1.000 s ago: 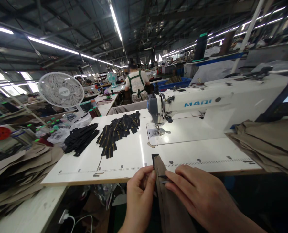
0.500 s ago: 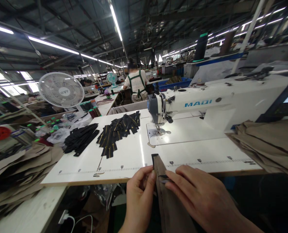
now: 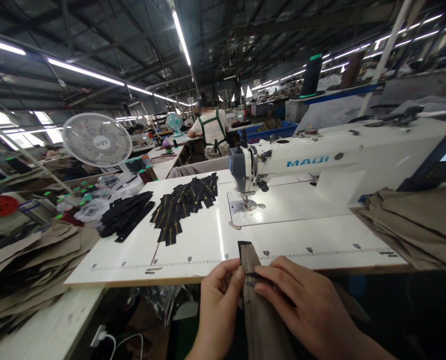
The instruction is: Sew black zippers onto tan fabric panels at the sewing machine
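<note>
Fingers [image 3: 226, 272] of my left hand [image 3: 217, 305] pinch the tan strip [image 3: 262, 325], long axis toward the sewing machine [image 3: 320, 165]; right hand [image 3: 309, 310] overlies it, grip unclear

Garment factory, sewing machine [image 3: 320, 165], fabric stacks [image 3: 418, 225]

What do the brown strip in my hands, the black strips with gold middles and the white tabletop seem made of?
Brown strip: matte woven cloth, seemingly; it drapes limply downward. Black strips with gold middles: probably textile zipper tape; the gold lines glint like metal, though too small to confirm. White tabletop: smooth glossy laminate, likely; it reflects the ceiling lights.
</note>
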Motion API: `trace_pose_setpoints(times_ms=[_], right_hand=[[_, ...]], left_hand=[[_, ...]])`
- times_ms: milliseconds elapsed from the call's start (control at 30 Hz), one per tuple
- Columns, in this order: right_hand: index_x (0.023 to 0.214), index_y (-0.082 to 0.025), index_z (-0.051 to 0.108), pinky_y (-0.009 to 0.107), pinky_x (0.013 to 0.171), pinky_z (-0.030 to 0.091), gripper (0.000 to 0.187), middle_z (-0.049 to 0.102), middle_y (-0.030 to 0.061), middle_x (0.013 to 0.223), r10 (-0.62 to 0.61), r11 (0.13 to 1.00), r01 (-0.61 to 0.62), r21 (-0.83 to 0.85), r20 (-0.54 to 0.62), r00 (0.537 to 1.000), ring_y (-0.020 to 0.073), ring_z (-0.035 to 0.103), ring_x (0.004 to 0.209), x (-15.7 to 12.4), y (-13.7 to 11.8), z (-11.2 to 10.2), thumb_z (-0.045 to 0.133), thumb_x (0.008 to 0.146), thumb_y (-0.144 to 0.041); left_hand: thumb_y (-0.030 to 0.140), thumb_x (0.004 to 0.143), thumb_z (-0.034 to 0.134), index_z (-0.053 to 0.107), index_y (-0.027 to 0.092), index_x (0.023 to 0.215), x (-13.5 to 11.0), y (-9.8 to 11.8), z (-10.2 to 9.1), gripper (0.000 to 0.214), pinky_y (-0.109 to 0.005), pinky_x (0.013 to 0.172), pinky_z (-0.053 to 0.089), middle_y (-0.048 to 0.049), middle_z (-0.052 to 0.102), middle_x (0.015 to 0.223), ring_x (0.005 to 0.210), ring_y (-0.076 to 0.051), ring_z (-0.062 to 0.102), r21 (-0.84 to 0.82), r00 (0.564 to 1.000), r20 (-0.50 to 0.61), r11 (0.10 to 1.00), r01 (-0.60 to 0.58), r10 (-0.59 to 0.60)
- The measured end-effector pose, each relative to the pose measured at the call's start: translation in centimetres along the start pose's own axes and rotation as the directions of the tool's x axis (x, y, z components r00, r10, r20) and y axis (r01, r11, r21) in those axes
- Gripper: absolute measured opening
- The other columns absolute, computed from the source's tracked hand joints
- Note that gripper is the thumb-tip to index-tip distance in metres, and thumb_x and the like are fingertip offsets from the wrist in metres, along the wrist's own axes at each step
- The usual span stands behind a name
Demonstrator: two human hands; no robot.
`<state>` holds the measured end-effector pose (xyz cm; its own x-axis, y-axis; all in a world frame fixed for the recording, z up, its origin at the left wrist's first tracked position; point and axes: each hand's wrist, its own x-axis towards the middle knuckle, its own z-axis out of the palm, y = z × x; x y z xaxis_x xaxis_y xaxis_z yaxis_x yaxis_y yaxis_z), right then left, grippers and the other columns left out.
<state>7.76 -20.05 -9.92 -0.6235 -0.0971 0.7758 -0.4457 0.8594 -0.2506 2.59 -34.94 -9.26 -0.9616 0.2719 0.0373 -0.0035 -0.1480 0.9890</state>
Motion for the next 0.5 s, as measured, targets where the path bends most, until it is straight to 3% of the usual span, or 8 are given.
trace_pose_setpoints(times_ms=[133, 267, 367, 433, 500], right_hand=[[0.098, -0.019, 0.056, 0.022, 0.059, 0.049, 0.009, 0.059, 0.0023, 0.078, 0.16, 0.919, -0.172, 0.356, 0.063, 0.985, 0.014, 0.059, 0.068, -1.0, 0.3, 1.2, 0.05, 0.094, -0.024], [0.1, -0.022, 0.054, 0.021, 0.064, 0.052, 0.011, 0.06, 0.004, 0.086, 0.341, 0.68, -0.366, 0.636, 0.167, 0.925, 0.016, 0.062, 0.078, -1.9, 0.2, 1.7, 0.047, 0.095, -0.029], [0.099, -0.021, 0.054, 0.022, 0.062, 0.052, 0.024, 0.059, 0.0042, 0.081, 0.395, 0.492, -0.438, 0.752, 0.256, 0.882, 0.0158, 0.061, 0.072, -1.9, 0.3, 1.5, 0.037, 0.098, -0.037], [0.099, -0.02, 0.055, 0.023, 0.059, 0.051, 0.031, 0.058, 0.0033, 0.076, 0.426, 0.482, -0.479, 0.734, 0.281, 0.86, 0.0157, 0.059, 0.067, -1.6, 0.4, 1.3, 0.039, 0.096, -0.046], [0.098, -0.02, 0.056, 0.023, 0.058, 0.051, 0.031, 0.057, 0.0022, 0.075, 0.435, 0.571, -0.512, 0.642, 0.292, 0.852, 0.016, 0.058, 0.066, -1.2, 0.4, 1.2, 0.054, 0.088, -0.048]], left_hand=[[0.045, 0.064, 0.08, 0.071, 0.016, 0.084, 0.1, -0.8, 0.3, 0.037, -0.03, 0.078, 0.05, -0.0052, 0.071, 0.077, 0.078, -0.021, 0.065, -0.129, 0.996, 0.024, 0.988, 0.088, -0.086], [0.049, 0.062, 0.08, 0.071, 0.016, 0.084, 0.0, -1.4, 0.6, 0.04, -0.029, 0.076, 0.05, -0.0049, 0.07, 0.075, 0.073, -0.019, 0.064, -0.181, 0.991, 0.016, 0.974, 0.133, -0.133], [0.048, 0.064, 0.079, 0.071, 0.015, 0.086, 0.0, -1.5, 0.5, 0.04, -0.03, 0.076, 0.05, -0.0063, 0.07, 0.077, 0.077, -0.022, 0.065, -0.145, 0.99, -0.014, 0.98, 0.138, -0.141], [0.047, 0.065, 0.078, 0.072, 0.015, 0.085, 0.1, -1.5, 0.4, 0.039, -0.03, 0.075, 0.051, -0.0075, 0.071, 0.078, 0.081, -0.023, 0.065, -0.102, 0.996, -0.032, 0.992, 0.08, -0.084], [0.046, 0.066, 0.077, 0.072, 0.014, 0.084, 0.1, -1.3, 0.3, 0.037, -0.031, 0.074, 0.051, -0.0079, 0.071, 0.078, 0.081, -0.024, 0.066, -0.062, 0.999, -0.031, 0.998, 0.017, -0.019]])
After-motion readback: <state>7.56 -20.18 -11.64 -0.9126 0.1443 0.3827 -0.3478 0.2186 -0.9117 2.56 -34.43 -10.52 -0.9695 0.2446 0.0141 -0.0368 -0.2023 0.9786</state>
